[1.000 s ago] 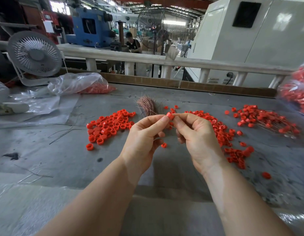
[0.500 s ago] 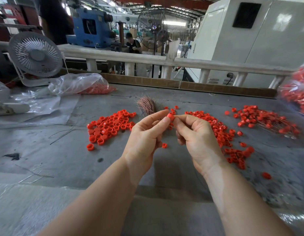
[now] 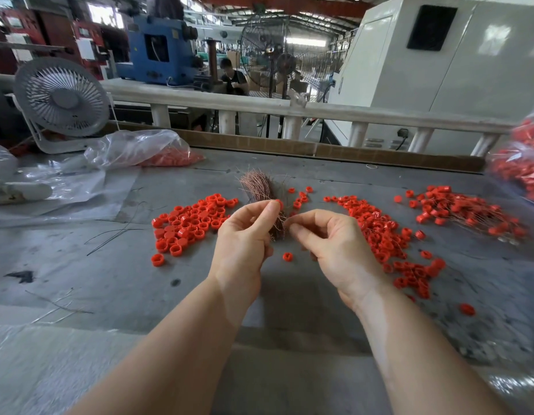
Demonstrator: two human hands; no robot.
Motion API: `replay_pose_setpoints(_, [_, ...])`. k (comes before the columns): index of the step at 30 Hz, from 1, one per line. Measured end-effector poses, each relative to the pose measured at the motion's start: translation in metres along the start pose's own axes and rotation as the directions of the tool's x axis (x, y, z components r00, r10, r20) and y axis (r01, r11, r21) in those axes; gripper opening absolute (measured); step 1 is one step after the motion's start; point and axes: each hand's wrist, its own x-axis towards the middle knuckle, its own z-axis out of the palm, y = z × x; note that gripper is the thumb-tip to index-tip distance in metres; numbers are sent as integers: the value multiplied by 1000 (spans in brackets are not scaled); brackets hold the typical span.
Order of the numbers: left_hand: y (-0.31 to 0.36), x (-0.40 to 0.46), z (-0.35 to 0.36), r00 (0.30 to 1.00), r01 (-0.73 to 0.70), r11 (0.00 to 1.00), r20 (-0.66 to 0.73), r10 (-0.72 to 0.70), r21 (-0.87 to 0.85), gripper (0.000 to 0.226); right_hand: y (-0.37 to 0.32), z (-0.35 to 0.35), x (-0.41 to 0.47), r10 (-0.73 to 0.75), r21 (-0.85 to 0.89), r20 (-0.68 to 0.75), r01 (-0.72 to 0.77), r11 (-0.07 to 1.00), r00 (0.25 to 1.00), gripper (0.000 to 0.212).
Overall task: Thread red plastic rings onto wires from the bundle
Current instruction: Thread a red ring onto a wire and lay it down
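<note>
A bundle of thin copper wires (image 3: 259, 188) lies on the grey table (image 3: 110, 283), fanning out at its far end. My left hand (image 3: 244, 241) pinches a red ring (image 3: 280, 204) at its fingertips, just in front of the bundle. My right hand (image 3: 331, 244) pinches at the bundle's near end with curled fingers, a short gap away from the left. Loose red rings (image 3: 190, 223) are heaped to the left. More rings (image 3: 385, 235) trail away to the right. One single ring (image 3: 287, 256) lies between my hands.
Rings threaded on wires (image 3: 463, 208) lie at the far right, beside a bag of red rings (image 3: 523, 163). A clear plastic bag (image 3: 140, 148) and a white fan (image 3: 62, 97) stand at the back left. Stray dark wires (image 3: 116, 232) lie left of the heap.
My hands have drawn apart. The left hand keeps the ring and has shifted left, the right has dropped to the bundle's near end.
</note>
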Motion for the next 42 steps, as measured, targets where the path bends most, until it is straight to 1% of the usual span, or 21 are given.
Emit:
replay_pose_setpoints(3, [-1,1,0,1000,-23,999,-16,23,35,12,-2,-1,0,11,50,-5,-11,999,1000,17])
replay_pose_setpoints(4, [-1,1,-1,999,-27,999,-19,28,42,12,-2,-1,0,3,58,1,-3,998,1000,16])
replay_pose_setpoints(5, [-1,1,-1,999,-29,999,-20,30,44,12,-3,-1,0,-7,53,15,7,999,1000,14])
replay_pose_setpoints(7, [-2,1,-1,999,-33,998,-13,33,57,10,-4,0,-1,-17,11,32,17,1000,999,16])
replay_pose_setpoints(9, [-2,1,-1,999,-39,997,-2,39,73,9,-3,-1,0,-15,-20,16,16,1000,1000,18])
replay_pose_setpoints(12, [-2,1,-1,999,-44,995,12,43,88,8,-4,-2,-1,-7,-15,-16,7,1000,1000,13])
replay_pose_setpoints(14, [-2,1,0,999,-49,994,26,47,102,6,-4,-2,-1,-10,-40,-7,10,999,1000,10])
replay_pose_setpoints(17, [-3,0,1,998,-54,992,48,49,118,5,-4,-2,-1,-19,-117,-7,18,993,1000,10])
replay_pose_setpoints(19, [-3,0,1,998,-45,991,50,39,125,4,-4,-3,-1,-63,-202,-62,49,978,996,15])
replay_pose_setpoints(21, [-4,1,0,1000,-12,992,25,9,122,3,-4,-3,-1,-159,-349,-138,102,932,978,18])
replay_pose_setpoints(24, [-5,2,0,999,45,994,-17,-44,102,4,-5,-5,-3,-288,-535,-212,136,834,934,12])
replay_pose_setpoints(28, [-5,3,-1,997,69,992,-21,-67,108,4,-4,-12,-1,-385,-661,-261,127,740,885,9])
replay_pose_setpoints(31, [-7,4,-2,999,42,981,-14,-40,191,7,-2,-18,1,-445,-718,-307,102,688,841,7])
replay_pose_setpoints(33, [-10,5,-2,1000,-25,945,-4,28,327,12,0,-23,2,-476,-746,-322,90,660,819,4])
replay_pose_setpoints(35, [-12,6,-2,994,-101,871,10,110,481,18,1,-31,4,-503,-787,-330,62,614,799,3])
replay_pose_setpoints(37, [-13,7,-4,984,-163,783,43,172,600,20,4,-42,7,-506,-823,-355,-5,569,786,10])
replay_pose_setpoints(39, [-14,6,-4,975,-206,685,89,202,699,18,9,-53,9,-440,-830,-407,-123,544,800,16])
replay_pose_setpoints(42, [-16,5,-5,966,-245,548,157,204,800,17,20,-66,11,-268,-809,-487,-313,498,831,22])
